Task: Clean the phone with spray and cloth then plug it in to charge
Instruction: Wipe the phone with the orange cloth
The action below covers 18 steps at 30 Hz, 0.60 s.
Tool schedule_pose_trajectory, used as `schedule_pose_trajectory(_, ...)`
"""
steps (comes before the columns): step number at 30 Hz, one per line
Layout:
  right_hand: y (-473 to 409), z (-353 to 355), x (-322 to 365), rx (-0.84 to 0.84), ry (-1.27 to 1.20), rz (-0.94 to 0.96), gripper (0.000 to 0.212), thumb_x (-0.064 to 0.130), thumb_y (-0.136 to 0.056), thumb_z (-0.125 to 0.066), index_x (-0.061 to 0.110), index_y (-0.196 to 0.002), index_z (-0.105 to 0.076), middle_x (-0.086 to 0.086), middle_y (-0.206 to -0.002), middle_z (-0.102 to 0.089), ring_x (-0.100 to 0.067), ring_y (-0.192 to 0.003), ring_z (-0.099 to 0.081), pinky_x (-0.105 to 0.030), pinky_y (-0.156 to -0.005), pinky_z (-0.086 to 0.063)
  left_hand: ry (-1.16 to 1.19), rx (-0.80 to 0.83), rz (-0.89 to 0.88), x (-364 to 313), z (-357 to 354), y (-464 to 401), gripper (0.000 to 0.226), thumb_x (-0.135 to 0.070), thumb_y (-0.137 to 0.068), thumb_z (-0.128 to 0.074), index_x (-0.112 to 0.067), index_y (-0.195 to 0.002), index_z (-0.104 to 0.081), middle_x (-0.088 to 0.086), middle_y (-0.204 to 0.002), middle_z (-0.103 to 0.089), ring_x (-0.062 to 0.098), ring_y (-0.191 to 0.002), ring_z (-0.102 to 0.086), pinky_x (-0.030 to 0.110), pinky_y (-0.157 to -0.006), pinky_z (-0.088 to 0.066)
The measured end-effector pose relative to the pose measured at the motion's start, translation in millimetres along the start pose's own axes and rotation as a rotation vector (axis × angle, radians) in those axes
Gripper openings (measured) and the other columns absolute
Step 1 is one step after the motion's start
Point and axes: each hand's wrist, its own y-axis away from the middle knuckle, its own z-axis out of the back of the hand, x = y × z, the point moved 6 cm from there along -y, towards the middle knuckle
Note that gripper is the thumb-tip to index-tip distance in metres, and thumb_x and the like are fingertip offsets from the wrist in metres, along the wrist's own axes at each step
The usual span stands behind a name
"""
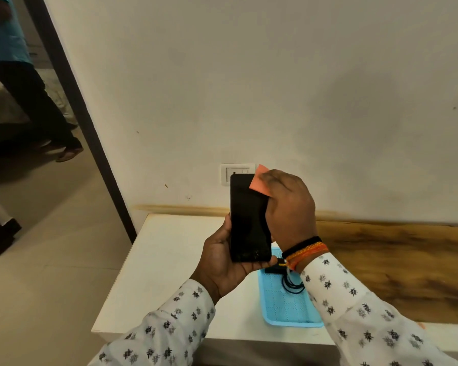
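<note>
Table: a white table [169, 260] stood low against the wall, under both hands.
Wall: the wall [249, 75] was plain and pale, with a wooden strip [381, 247] along its foot on the right side.
Socket plate: a white socket plate [236, 171] sat on the wall, just behind the top of the phone.
Floor: the floor [50, 233] was pale tile, and a dark door frame [77, 101] ran down the left side of the wall.
Other person: a person's legs [37, 101] showed past the door frame.
Tray: a blue tray [286, 307] lay on the table below the wrists, with a black charger and cable [288, 278] in it.
Phone: the black phone [249, 220] was held upright in the air above the table, its dark screen facing the person.
Left hand: the left hand [222, 260] was wrapped around the bottom half of the phone, thumb on the left edge and fingers curled behind it.
Right hand: the right hand [286, 207] pinched an orange cloth [259, 180] in its fingertips, fingers close together.
Cloth: it was pressed on the top right corner of the phone, under the right fingertips.
Sleeves: both arms wore white sleeves [169, 326] with small dark marks.
Wrist bands: black and orange threads [304, 249] ringed the right wrist.
</note>
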Motion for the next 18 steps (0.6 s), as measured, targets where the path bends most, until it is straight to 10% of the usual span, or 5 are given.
schedule_pose_trajectory(13, 76, -4, 1, 0.13, 0.098, 0.066, 0.045, -0.002, -0.065, -0.08, 0.001, -0.108, -0.072, -0.015, -0.108, -0.071, -0.034, -0.097, -0.067, -0.042, -0.091, -0.05, 0.027, -0.043, -0.048, -14, -1, -1, 0.06, -0.055, -0.099, -0.038, -0.013, -0.139, -0.056, 0.021, -0.136, -0.061, 0.043, -0.114, -0.064, 0.06, -0.089, -0.054)
schedule_pose_trajectory(18, 103, -3, 3, 0.109, 0.057, 0.045, 0.043, -0.003, -0.065, -0.082, 0.0, -0.107, -0.072, -0.017, -0.109, -0.071, -0.035, -0.096, -0.068, -0.044, -0.091, -0.05, 0.05, -0.023, -0.05, -15, 1, -1, 0.064, -0.055, -0.102, -0.033, -0.009, -0.142, -0.052, 0.021, -0.143, -0.054, 0.04, -0.13, -0.053, 0.056, -0.107, -0.043)
